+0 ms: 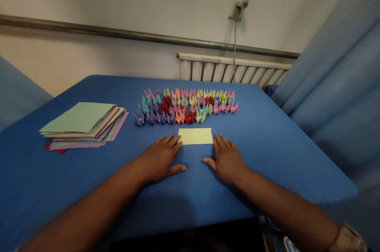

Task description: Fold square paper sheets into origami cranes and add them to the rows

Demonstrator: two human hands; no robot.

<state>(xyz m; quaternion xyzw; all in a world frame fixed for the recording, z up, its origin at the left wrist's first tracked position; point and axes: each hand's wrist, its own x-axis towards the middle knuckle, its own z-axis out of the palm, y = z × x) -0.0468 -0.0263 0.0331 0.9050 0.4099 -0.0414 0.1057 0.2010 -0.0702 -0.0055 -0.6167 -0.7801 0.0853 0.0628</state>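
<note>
A pale yellow paper (195,136), folded into a flat rectangle, lies on the blue table (267,141). My left hand (160,159) rests flat and open, its fingertips touching the paper's left edge. On the other side my right hand (227,161) lies flat and open, with its fingertips at the paper's right lower corner. Behind the paper stand several rows of small folded paper figures (185,105) in many colours.
A fanned stack of coloured paper sheets (84,125) lies at the left of the table. Blue curtain (338,85) hangs at the right. A white wall with a metal rail (118,33) and a radiator (234,69) is behind.
</note>
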